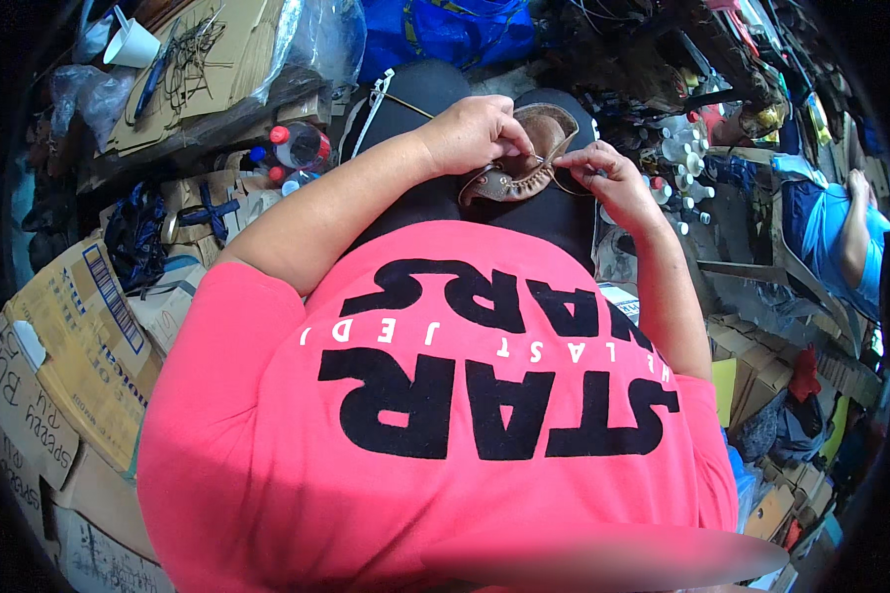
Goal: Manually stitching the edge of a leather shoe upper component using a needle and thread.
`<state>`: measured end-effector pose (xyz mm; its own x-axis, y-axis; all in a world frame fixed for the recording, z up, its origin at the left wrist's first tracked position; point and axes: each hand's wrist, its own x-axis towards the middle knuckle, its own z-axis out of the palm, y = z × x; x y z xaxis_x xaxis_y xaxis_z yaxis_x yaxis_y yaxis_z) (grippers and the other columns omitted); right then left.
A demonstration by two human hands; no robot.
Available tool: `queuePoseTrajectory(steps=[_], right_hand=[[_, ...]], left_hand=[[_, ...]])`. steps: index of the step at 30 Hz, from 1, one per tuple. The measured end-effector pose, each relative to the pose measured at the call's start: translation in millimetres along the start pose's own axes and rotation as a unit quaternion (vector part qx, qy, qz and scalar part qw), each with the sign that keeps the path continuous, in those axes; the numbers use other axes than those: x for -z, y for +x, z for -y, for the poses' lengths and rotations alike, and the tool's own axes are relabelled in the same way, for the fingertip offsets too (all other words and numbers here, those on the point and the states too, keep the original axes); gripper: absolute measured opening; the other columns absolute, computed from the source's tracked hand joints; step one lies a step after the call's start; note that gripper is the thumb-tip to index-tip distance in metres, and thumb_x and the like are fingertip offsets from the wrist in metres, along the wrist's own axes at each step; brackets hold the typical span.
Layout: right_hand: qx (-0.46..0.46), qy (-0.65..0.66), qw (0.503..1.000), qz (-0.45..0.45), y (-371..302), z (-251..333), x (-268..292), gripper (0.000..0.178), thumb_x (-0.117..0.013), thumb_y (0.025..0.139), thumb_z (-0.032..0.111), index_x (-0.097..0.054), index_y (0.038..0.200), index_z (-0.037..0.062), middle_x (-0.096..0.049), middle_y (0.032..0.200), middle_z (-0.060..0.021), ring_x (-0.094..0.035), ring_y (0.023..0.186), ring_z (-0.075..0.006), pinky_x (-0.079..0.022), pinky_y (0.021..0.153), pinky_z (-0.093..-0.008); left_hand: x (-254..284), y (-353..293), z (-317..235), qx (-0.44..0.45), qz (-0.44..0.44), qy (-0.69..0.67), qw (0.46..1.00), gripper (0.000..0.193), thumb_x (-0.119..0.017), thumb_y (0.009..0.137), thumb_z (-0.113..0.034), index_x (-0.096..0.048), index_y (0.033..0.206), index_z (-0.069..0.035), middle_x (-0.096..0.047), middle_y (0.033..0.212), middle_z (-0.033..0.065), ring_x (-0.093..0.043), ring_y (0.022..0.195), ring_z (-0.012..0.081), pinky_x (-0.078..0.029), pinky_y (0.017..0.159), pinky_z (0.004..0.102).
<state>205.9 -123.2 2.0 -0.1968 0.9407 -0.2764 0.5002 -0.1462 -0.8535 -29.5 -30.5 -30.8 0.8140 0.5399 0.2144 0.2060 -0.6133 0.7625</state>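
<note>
A brown leather shoe upper [512,188] rests over my lap, with a row of gathered folds along its near edge and a paler inner side facing up. My left hand [475,134] is closed, its fingertips pinching the upper at the folded edge. From the right, my right hand [613,180] reaches in with fingers pinched together against the end of that same edge. Whatever lies between those right fingertips is too small to make out. A thin dark strand curves below them. Near my left wrist a thin yellowish rod [405,106] lies across the black cloth over my legs.
On the left, flattened cardboard [193,84] carries a tangle of dark strands, beside a white cup [132,44]. Bottles with red caps [297,146] stand near my left forearm, and several small bottles [680,163] right of my hands. A blue bag [445,35] lies ahead. Another person's arm [853,232] shows at far right.
</note>
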Motion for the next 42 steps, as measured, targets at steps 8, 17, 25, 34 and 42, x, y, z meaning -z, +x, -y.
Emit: queuePoseTrajectory(steps=[8,17,25,34,42], right_hand=[[-0.002,0.007,1.000,0.002,1,0,0,0.024,-0.058,0.084,0.000,-0.070,0.102,0.0101,-0.053,0.086,-0.0018,-0.051,0.086,-0.0133,-0.041,0.080,-0.0244],[0.003,0.007,1.000,0.007,2,-3,2,0.023,-0.059,0.083,0.001,-0.070,0.102,0.0096,-0.053,0.085,-0.0020,-0.050,0.086,-0.0133,-0.041,0.080,-0.0245],[0.004,0.011,1.000,0.015,3,-3,2,0.023,-0.060,0.083,0.001,-0.070,0.102,0.0094,-0.053,0.084,-0.0013,-0.050,0.085,-0.0122,-0.040,0.079,-0.0235],[-0.010,0.050,0.998,0.033,5,-5,3,0.025,-0.062,0.082,0.002,-0.070,0.104,0.0094,-0.050,0.080,0.0012,-0.049,0.081,-0.0094,-0.040,0.077,-0.0223],[-0.024,0.030,0.998,-0.058,-7,4,-11,0.027,-0.067,0.080,0.005,-0.069,0.106,0.0097,-0.061,0.087,-0.0013,-0.052,0.084,-0.0095,-0.044,0.076,-0.0247]], left_hand=[[0,0,-2,-0.003,0.003,-0.009,1.000,0.017,-0.069,0.073,-0.006,-0.072,0.087,-0.014,-0.052,0.073,0.0080,-0.054,0.073,0.0246,-0.044,0.065,0.0347],[-1,0,-3,-0.008,-0.010,-0.005,1.000,0.016,-0.069,0.073,-0.005,-0.072,0.086,-0.014,-0.051,0.073,0.0082,-0.054,0.072,0.0250,-0.044,0.064,0.0347],[-3,0,-2,-0.013,-0.008,-0.009,1.000,0.014,-0.069,0.073,-0.006,-0.071,0.085,-0.013,-0.052,0.073,0.0081,-0.055,0.072,0.0251,-0.045,0.064,0.0349],[0,16,-4,-0.037,0.034,-0.024,0.998,0.012,-0.068,0.073,-0.004,-0.071,0.083,-0.010,-0.055,0.075,0.0091,-0.057,0.076,0.0266,-0.046,0.065,0.0361],[3,-7,-18,0.045,0.015,0.047,0.998,0.026,-0.068,0.072,-0.005,-0.070,0.097,-0.012,-0.061,0.082,0.0107,-0.061,0.079,0.0285,-0.049,0.071,0.0361]])
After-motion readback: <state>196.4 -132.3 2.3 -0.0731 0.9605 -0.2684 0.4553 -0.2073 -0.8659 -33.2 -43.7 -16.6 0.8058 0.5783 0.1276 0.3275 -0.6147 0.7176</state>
